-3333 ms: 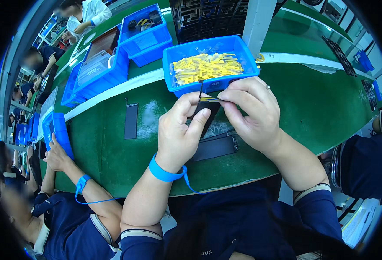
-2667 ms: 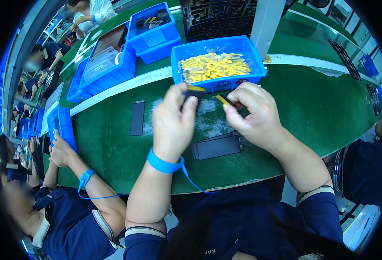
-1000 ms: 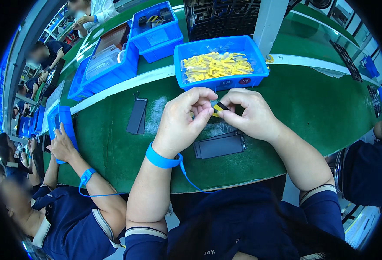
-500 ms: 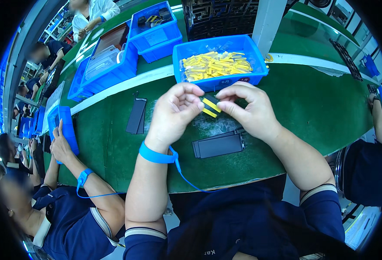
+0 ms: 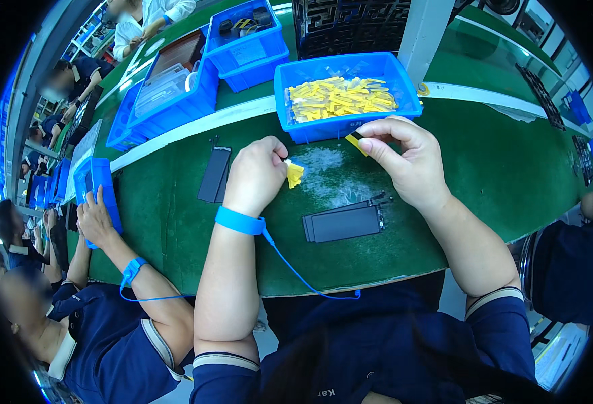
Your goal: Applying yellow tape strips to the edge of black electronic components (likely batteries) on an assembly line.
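The right hand (image 5: pixel 411 158) pinches one yellow-and-black strip (image 5: pixel 356 145) between thumb and finger; the left hand (image 5: pixel 256 174), fingers curled, grips a small yellow fan (image 5: pixel 295 175) jutting right, its layers too small to count. Just beyond the right hand stands a blue bin (image 5: pixel 317 132) heaped with countless yellow pieces (image 5: pixel 343 97). Two overlapping dark panels (image 5: pixel 345 223) lie nearer, between the forearms; two more panels (image 5: pixel 214 175) lie left. Farther left, a co-worker's hand (image 5: pixel 94 219) touches one blue tray (image 5: pixel 113 202).

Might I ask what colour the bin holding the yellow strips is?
The bin is blue, clearest in the head view.
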{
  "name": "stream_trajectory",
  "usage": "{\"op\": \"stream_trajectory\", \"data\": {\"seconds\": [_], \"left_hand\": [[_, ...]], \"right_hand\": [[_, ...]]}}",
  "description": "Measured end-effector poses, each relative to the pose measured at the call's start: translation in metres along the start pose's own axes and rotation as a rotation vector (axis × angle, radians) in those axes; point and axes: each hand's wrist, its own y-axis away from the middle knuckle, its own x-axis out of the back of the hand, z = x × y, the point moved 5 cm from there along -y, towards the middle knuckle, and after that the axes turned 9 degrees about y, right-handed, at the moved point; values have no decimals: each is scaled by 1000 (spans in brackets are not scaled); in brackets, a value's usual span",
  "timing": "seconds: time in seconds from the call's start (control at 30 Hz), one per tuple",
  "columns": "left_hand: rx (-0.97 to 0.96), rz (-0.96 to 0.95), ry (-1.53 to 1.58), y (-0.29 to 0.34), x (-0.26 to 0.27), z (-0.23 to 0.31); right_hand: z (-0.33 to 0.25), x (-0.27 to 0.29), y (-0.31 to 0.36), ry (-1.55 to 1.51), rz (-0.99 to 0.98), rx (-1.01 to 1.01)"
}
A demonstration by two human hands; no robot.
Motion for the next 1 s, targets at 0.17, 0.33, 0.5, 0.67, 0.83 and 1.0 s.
{"op": "stream_trajectory", "data": {"seconds": [0.17, 0.33, 0.5, 0.67, 0.83, 1.0], "left_hand": [[-460, 122, 16, 27, -10, 59], [-617, -216, -2, 57, -43, 98], [-608, -234, 58, 56, -44, 98], [-361, -170, 364, 41, -32, 82], [-165, -166, 893, 32, -24, 69], [-205, -93, 815, 31, -25, 67]], "right_hand": [[-7, 4, -1, 132, 35, 155], [-15, 6, 0, 170, 85, 245], [-23, 10, 1, 180, 146, 314], [-23, 13, 4, 114, 154, 353], [-5, 1, 4, -18, -39, 14], [-4, 0, 4, -28, -41, -24]]}}
